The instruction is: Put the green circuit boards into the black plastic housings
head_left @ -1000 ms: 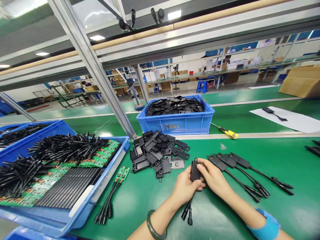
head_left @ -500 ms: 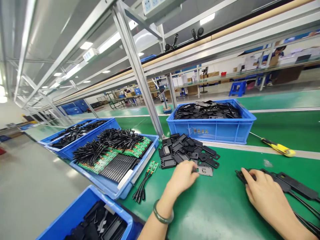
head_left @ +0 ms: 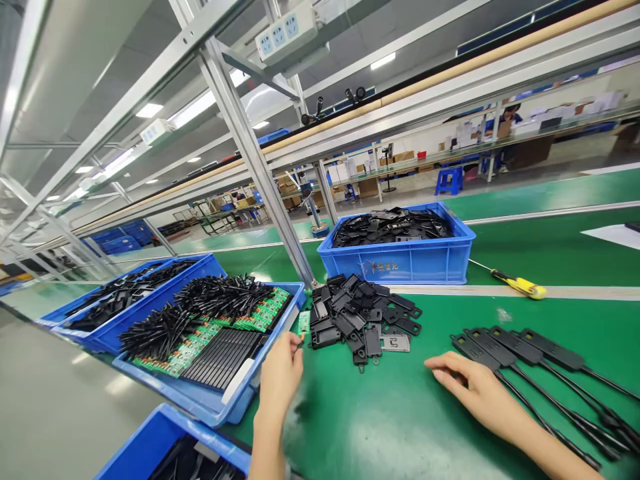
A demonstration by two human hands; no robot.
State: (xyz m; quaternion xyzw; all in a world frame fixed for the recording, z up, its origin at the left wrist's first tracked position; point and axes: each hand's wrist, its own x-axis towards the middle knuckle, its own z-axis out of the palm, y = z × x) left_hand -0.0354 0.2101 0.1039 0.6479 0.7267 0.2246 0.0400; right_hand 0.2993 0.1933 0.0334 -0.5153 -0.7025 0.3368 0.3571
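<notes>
My left hand (head_left: 281, 365) is closed in a pinch at the near end of a small green circuit board (head_left: 304, 323), beside the blue tray. The board stands out past my fingertips; its cable is mostly hidden by the hand. My right hand (head_left: 467, 381) hovers over the green bench with fingers stretched out and nothing in them. Just right of it lies a row of several flat black housings with cables (head_left: 517, 345). Between the hands is a heap of loose black plastic cases (head_left: 345, 310), with a grey cut-out plate (head_left: 396, 343) at its near right edge.
A blue bin (head_left: 400, 261) full of black parts stands behind the heap. A yellow-handled screwdriver (head_left: 523, 285) lies to its right. At left, a blue tray (head_left: 295, 300) holds boards with black cables; more blue bins (head_left: 200, 267) stand beyond. Another bin (head_left: 165, 417) sits front left.
My left hand has left the grey plate, moved left and taken hold of a circuit board. My right hand has let go of the black housing and moved left. The view has shifted.
</notes>
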